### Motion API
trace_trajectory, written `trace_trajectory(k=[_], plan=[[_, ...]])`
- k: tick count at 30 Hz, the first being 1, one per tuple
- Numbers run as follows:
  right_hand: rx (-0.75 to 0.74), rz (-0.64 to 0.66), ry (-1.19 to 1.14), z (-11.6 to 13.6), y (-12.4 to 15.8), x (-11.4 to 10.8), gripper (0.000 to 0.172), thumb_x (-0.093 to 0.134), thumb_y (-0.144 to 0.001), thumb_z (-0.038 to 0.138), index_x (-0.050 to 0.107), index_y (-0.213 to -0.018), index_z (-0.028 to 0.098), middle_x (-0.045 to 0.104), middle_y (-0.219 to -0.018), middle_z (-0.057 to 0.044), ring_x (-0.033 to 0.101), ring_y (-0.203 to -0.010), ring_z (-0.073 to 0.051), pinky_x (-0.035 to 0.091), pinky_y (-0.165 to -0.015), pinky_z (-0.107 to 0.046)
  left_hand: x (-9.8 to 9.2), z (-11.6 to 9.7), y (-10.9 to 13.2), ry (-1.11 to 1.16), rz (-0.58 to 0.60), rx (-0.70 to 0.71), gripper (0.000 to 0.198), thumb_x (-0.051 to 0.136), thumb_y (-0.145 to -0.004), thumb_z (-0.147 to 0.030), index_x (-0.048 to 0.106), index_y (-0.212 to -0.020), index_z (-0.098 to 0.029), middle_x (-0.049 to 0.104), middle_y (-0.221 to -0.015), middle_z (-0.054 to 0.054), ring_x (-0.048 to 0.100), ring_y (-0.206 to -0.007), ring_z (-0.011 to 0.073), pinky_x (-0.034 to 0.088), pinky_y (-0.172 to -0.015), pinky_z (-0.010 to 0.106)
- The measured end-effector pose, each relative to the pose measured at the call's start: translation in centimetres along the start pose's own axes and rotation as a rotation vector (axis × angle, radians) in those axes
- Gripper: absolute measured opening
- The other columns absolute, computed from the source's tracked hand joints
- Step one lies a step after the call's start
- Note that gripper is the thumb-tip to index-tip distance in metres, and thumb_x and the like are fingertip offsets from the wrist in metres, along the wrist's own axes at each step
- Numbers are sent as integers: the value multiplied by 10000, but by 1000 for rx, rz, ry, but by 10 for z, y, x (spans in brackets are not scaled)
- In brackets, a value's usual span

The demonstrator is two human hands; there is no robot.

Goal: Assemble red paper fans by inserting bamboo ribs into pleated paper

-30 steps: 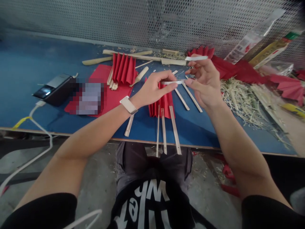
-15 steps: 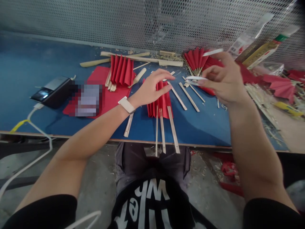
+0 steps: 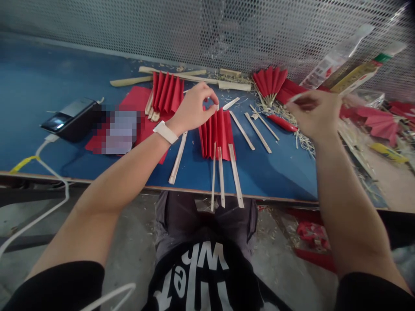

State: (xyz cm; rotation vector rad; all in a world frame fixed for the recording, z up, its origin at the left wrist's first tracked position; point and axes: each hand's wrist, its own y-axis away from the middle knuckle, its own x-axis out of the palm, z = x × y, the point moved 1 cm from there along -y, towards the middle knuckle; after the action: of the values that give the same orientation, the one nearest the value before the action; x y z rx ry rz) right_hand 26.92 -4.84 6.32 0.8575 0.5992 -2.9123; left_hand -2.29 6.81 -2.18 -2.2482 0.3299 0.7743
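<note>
My left hand [image 3: 193, 109], with a white watch on the wrist, is curled in a pinch over the top edge of a pleated red paper fan [image 3: 216, 134] lying on the blue table [image 3: 48, 86]. Thin bamboo slats [image 3: 222, 175] stick out from under the fan toward me. My right hand [image 3: 315, 113] is closed off to the right, above pale shavings, with a thin white strip [image 3: 293, 98] between its fingers.
A second pleated red fan [image 3: 167, 92] lies on red paper at the back. More red fans [image 3: 269, 80] and loose bamboo sticks [image 3: 257, 126] lie to the right. A phone [image 3: 66, 119] with a white cable sits at the left. Wire mesh [image 3: 207, 30] backs the table.
My right hand has carried the white strip away to the right. My left hand let go of the strip and dropped onto the top of the pleated fan.
</note>
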Motion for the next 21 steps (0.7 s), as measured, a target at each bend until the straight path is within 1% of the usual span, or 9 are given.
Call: trace_trajectory(k=[1, 3, 6, 8, 12, 14, 16, 19, 21], plan=[[-6, 5, -12, -2, -6, 11, 789, 1165, -918, 693, 841, -1591, 441, 949, -1266, -66, 940, -1207, -439, 837, -830, -617, -1, -3, 1, 39, 15, 4, 69, 878, -1138, -295, 895, -1201, -272, 868, -1397, 142, 876, -1244, 326, 729, -1229, 529], [-20, 14, -27, -11, -17, 29, 641, 1173, -910, 648, 898, -1431, 395, 930, -1162, -69, 930, -1157, -419, 824, -831, -590, 1, -12, 3, 137, 43, 8, 232, 914, -1183, -469, 870, -1310, -281, 882, -1388, 141, 891, -1235, 329, 741, -1180, 519], [-72, 56, -6, -35, -28, 48, 370, 1151, -923, 554, 890, -1059, 329, 870, -979, -59, 894, -1007, -368, 803, -899, -593, 6, -26, 7, 238, 50, 13, 454, 928, -1185, -681, 814, -1397, -296, 884, -1325, 123, 907, -1259, 357, 747, -1133, 528], [-119, 91, 23, -49, -30, 60, 316, 1113, -936, 457, 834, -924, 309, 830, -895, -44, 858, -907, -334, 781, -922, -599, 9, -32, 9, 255, 42, 24, 436, 940, -1176, -667, 798, -1367, -301, 880, -1291, 110, 906, -1249, 353, 747, -1129, 526], [-164, 79, 42, -65, -26, 76, 223, 1037, -949, 326, 818, -913, 298, 789, -850, -23, 813, -833, -298, 743, -904, -582, 16, -35, 12, 253, 42, 65, 227, 890, -1190, -474, 805, -1297, -293, 888, -1267, 112, 888, -1190, 323, 751, -1121, 530], [-153, 71, 3, -69, -24, 78, 231, 1040, -976, 372, 828, -926, 295, 789, -863, -27, 812, -847, -297, 741, -907, -583, 17, -35, 12, 276, 51, 80, 197, 859, -1198, -432, 807, -1327, -292, 887, -1250, 109, 892, -1192, 321, 754, -1133, 540], [-116, 66, -92, -72, -23, 77, 307, 1077, -981, 494, 840, -955, 299, 822, -913, -36, 840, -903, -310, 755, -931, -591, 16, -35, 10, 308, 49, 80, 240, 857, -1209, -462, 796, -1371, -296, 880, -1225, 101, 901, -1212, 327, 754, -1168, 557], [-51, 54, -243, -75, -22, 76, 493, 1155, -893, 685, 869, -1063, 322, 901, -1073, -45, 891, -1043, -334, 783, -1046, -614, 14, -33, 8, 337, 23, 82, 374, 872, -1219, -602, 773, -1409, -295, 863, -1227, 98, 909, -1250, 347, 745, -1218, 601], [-18, 54, -301, -72, -20, 79, 606, 1199, -813, 748, 871, -1117, 339, 923, -1152, -43, 902, -1110, -339, 782, -1135, -616, 14, -31, 8, 345, 9, 92, 488, 863, -1213, -725, 762, -1414, -293, 854, -1247, 99, 911, -1266, 355, 742, -1227, 623]])
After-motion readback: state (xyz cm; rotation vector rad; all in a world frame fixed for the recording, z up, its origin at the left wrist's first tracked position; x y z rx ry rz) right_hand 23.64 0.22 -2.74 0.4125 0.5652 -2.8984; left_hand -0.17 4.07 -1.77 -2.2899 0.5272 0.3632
